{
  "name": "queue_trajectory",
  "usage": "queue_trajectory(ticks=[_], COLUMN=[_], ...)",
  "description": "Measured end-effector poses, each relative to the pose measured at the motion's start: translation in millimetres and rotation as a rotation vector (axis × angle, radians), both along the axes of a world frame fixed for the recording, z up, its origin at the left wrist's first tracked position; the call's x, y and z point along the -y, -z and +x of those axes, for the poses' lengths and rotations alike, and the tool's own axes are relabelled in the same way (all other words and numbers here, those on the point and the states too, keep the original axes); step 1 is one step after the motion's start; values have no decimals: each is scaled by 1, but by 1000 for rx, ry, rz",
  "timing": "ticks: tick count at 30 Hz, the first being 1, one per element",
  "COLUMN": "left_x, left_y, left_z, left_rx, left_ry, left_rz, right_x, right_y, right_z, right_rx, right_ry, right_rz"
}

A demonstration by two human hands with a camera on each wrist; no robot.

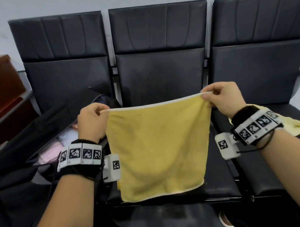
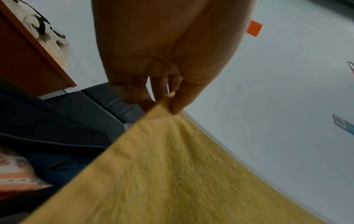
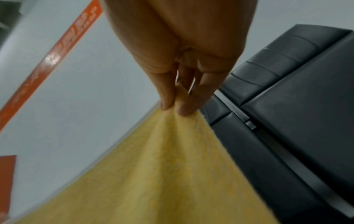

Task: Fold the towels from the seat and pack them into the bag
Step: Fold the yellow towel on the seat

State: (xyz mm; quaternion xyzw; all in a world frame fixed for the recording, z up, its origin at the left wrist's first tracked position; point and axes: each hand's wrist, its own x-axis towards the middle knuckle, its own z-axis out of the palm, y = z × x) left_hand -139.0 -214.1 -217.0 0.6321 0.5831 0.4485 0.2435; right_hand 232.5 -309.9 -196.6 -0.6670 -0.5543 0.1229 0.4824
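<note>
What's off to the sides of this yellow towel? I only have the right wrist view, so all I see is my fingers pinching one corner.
Observer: The left hand pinches the other top corner of the yellow towel, so it hangs spread out over the middle seat.
Operator: Where's the bag?
Observer: The black bag lies open on the left seat, beside the left hand.
Operator: Anything in it yet?
Observer: Yes, pink and white folded cloth shows inside.
Operator: Any towels left?
Observer: One pale yellow towel lies on the right seat, partly hidden behind the right hand and wrist.
</note>
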Motion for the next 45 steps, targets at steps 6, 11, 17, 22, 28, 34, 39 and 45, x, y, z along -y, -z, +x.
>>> queue_trajectory(ticks=[6, 11, 17, 22, 28, 34, 39, 45], left_x=[-12, 3, 20, 35, 37, 20, -6, -33], left_y=[-34, -26, 43, 91, 126, 148, 161, 180], left_z=[1, -11, -22, -39, -41, -15, 3, 21], left_rx=[90, 72, -107, -269, -207, -172, -186, -230], left_ry=[46, 127, 252, 520, 528, 368, 237, 182], left_rz=[358, 450, 94, -486, -658, -458, -411, -433], right_x=[-4, 33, 67, 90, 89, 64, 31, -13], right_y=[-41, -26, 68, 126, 148, 175, 184, 200], right_z=[-1, -7, -5, 3, 7, 5, 11, 17], right_rx=[-50, -104, -161, -234, -317, -284, -214, -74], right_ry=[64, -33, -132, -236, -224, -47, 48, 139], right_rz=[354, 390, -37, -377, -433, -400, -336, -432])
